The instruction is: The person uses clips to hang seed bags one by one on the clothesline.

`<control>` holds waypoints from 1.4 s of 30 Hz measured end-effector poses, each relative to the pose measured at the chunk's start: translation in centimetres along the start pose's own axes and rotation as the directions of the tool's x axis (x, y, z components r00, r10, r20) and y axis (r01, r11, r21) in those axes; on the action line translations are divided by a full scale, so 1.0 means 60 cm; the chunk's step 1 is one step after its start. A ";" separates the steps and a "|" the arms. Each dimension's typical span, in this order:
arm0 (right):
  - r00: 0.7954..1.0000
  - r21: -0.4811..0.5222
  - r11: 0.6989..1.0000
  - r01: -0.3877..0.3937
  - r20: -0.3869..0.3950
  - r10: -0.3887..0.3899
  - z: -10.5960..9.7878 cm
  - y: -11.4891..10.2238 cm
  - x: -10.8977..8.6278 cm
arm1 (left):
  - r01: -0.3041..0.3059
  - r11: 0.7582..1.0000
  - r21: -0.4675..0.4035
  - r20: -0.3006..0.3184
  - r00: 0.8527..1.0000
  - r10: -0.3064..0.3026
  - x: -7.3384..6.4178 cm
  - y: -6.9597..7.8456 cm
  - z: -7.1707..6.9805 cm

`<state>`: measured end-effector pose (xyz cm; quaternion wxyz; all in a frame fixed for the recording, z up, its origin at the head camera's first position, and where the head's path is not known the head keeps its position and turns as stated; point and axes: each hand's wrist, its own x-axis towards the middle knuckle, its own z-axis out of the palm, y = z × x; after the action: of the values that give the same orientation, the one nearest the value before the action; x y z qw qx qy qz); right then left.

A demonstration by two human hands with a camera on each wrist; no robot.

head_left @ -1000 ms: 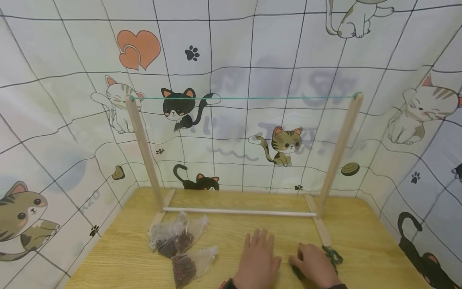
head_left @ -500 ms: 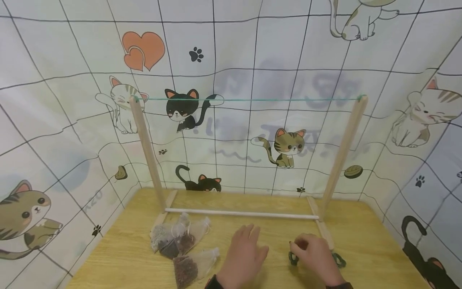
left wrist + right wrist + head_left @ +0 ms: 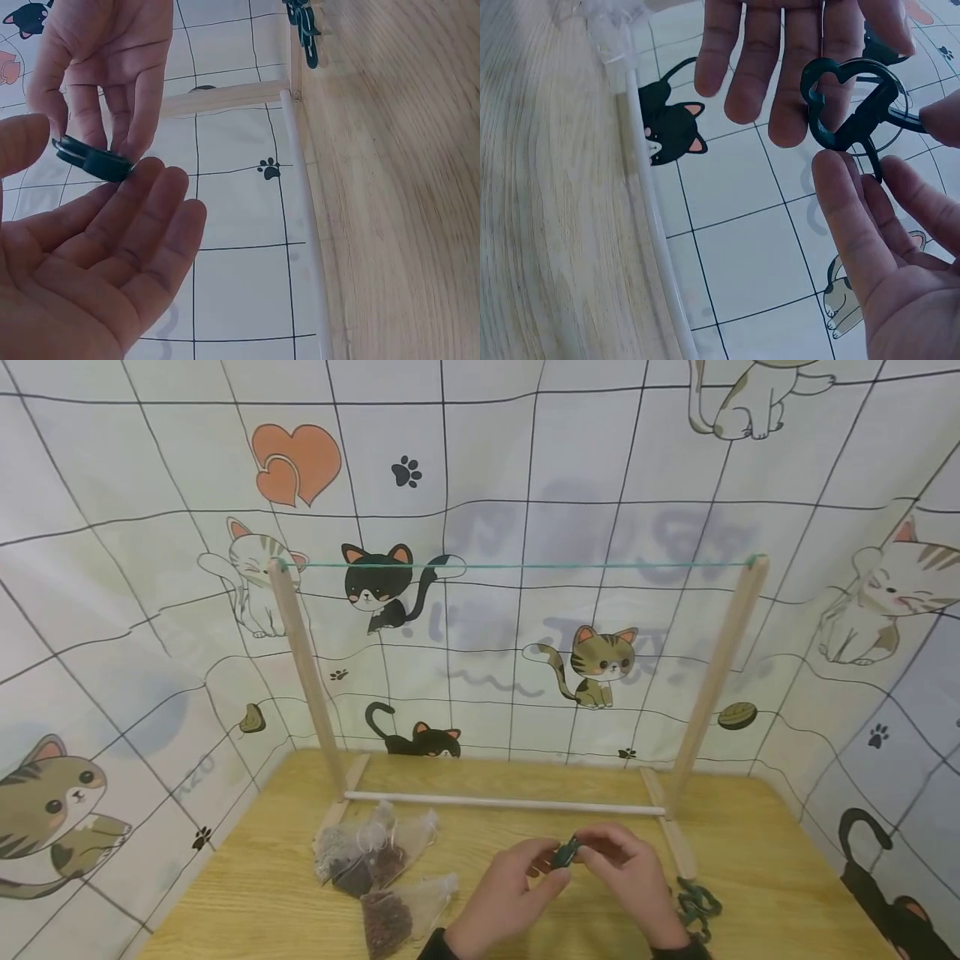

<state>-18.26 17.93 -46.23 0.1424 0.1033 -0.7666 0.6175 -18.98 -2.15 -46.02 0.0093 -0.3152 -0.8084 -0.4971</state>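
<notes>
A dark green plastic plant clip (image 3: 565, 853) with a scalloped loop and two lever ends is held up between both hands. My right hand (image 3: 626, 872) pinches its lever end, thumb on one lever, as the right wrist view shows. My left hand (image 3: 513, 893) comes up beside the clip (image 3: 94, 159). Its fingers are extended, with fingertips right at the loop and its thumb apart from it. To the right of my right wrist, several more green plant clips (image 3: 697, 906) lie in a small pile on the table.
A wooden frame (image 3: 306, 685) stands on the table (image 3: 247, 877), with a green string (image 3: 517, 566) tied across its top and a white rod (image 3: 502, 804) low down. Sheer drawstring bags with dark and pale contents (image 3: 386, 922) lie at left. A cat-print curtain (image 3: 480, 710) surrounds the table.
My right hand has lifted one plant clip from near the pile and brought it left. My left hand has risen from lying flat on the table to meet it.
</notes>
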 end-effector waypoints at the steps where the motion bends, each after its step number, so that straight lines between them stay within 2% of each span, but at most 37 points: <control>1: 1.000 0.008 1.000 0.013 0.012 -0.013 0.001 0.000 0.000 | -0.002 1.000 -0.010 -0.010 1.000 0.002 0.000 0.000 0.000; 5: 0.998 0.029 0.999 0.041 0.052 -0.042 0.004 0.001 0.000 | -0.025 1.000 -0.018 -0.044 0.999 0.024 0.001 -0.004 0.001; 13: 0.995 0.077 0.997 -0.022 0.101 0.014 0.003 -0.004 0.000 | -0.088 0.996 0.022 -0.084 0.992 0.089 -0.004 -0.001 -0.004; 16: 0.993 0.079 0.997 0.008 0.113 -0.017 0.002 -0.003 0.001 | -0.112 0.993 0.045 -0.078 0.990 0.115 -0.005 0.001 -0.008; 18: 0.994 0.065 0.998 0.026 0.106 -0.033 0.002 -0.004 0.000 | -0.093 0.993 0.067 -0.063 0.993 0.097 -0.006 0.003 -0.015; 21: 0.995 0.037 0.999 0.034 0.092 -0.037 0.002 -0.006 -0.001 | -0.008 0.991 0.131 -0.038 0.999 0.013 -0.008 0.005 -0.034; 23: 0.997 0.027 0.999 0.019 0.080 -0.021 0.001 -0.007 -0.002 | 0.071 0.971 0.227 -0.042 0.997 -0.063 -0.013 0.003 -0.051; 25: 0.997 0.012 1.000 0.015 0.074 -0.015 0.000 -0.007 -0.001 | 0.132 0.934 0.333 -0.076 0.991 -0.113 -0.018 -0.003 -0.070; 27: 0.998 -0.002 1.000 0.023 0.066 -0.023 -0.002 -0.006 0.000 | 0.174 0.879 0.444 -0.124 0.984 -0.132 -0.024 -0.013 -0.089; 29: 0.997 -0.014 0.999 0.044 0.059 -0.043 -0.004 -0.005 0.000 | 0.207 0.831 0.516 -0.159 0.977 -0.145 -0.032 -0.026 -0.105; 32: 0.997 -0.020 0.998 0.065 0.048 -0.064 -0.007 -0.002 0.000 | 0.238 0.780 0.579 -0.161 0.971 -0.177 -0.045 -0.047 -0.124; 37: 0.997 -0.020 0.998 0.063 0.035 -0.062 -0.013 -0.001 0.001 | 0.283 0.755 0.592 -0.106 0.955 -0.276 -0.065 -0.068 -0.137; 42: 0.998 -0.005 0.999 0.048 0.036 -0.048 -0.016 0.000 0.002 | 0.318 0.762 0.565 -0.060 0.936 -0.347 -0.071 -0.073 -0.141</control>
<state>-18.29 18.86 -45.99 0.1438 0.1321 -0.7681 0.6098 -20.34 -12.50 -46.62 -0.0056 -0.1617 -0.9618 -0.2208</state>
